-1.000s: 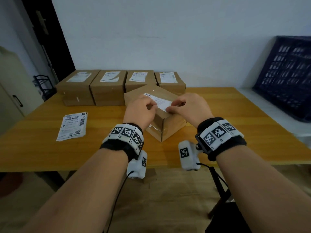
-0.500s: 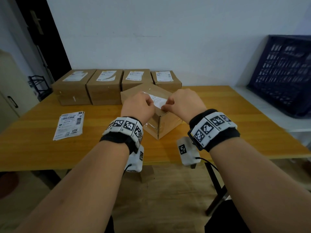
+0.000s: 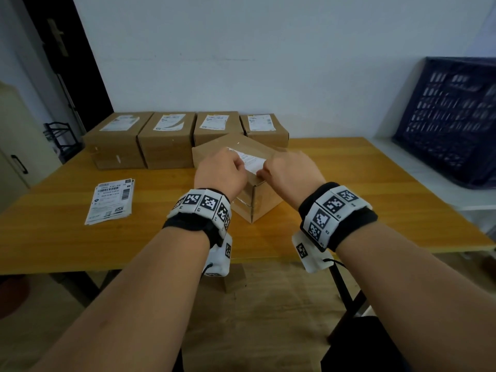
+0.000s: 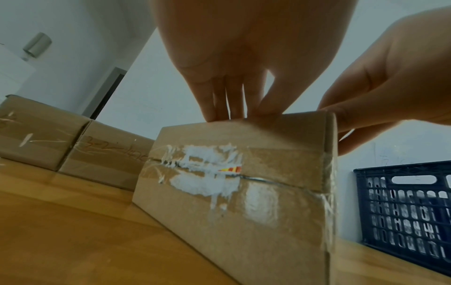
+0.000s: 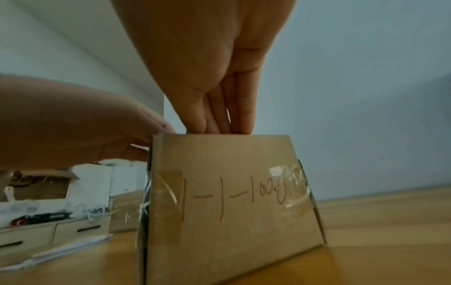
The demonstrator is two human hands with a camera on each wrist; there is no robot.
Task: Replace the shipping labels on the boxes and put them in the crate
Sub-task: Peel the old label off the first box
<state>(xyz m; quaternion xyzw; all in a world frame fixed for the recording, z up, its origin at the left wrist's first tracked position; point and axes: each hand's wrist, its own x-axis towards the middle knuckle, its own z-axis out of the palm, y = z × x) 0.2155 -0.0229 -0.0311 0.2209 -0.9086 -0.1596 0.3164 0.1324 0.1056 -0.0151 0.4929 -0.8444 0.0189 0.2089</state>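
Note:
A taped cardboard box (image 3: 257, 202) stands cornerwise in the middle of the wooden table (image 3: 362, 200), with a white shipping label (image 3: 251, 161) on its top. Both hands sit on the label's near edge. My left hand (image 3: 241, 167) has thumb and fingers bunched together at the box's top edge (image 4: 246, 115), pinching at the label. My right hand (image 3: 264, 171) comes down just to its right with the fingertips bunched at the near corner (image 5: 214, 131). The box's top rim hides the exact contact in both wrist views. A stack of fresh labels (image 3: 111, 201) lies to the left.
Several labelled cardboard boxes (image 3: 166, 140) stand in a row along the table's back edge, just behind the one in hand. A dark blue plastic crate (image 3: 453, 122) leans on a white ledge at the right. A dark doorway and a cabinet are at the left.
Both hands have drawn closer together over the label's near edge, covering more of it. The box has stayed in place; the head view has shifted slightly.

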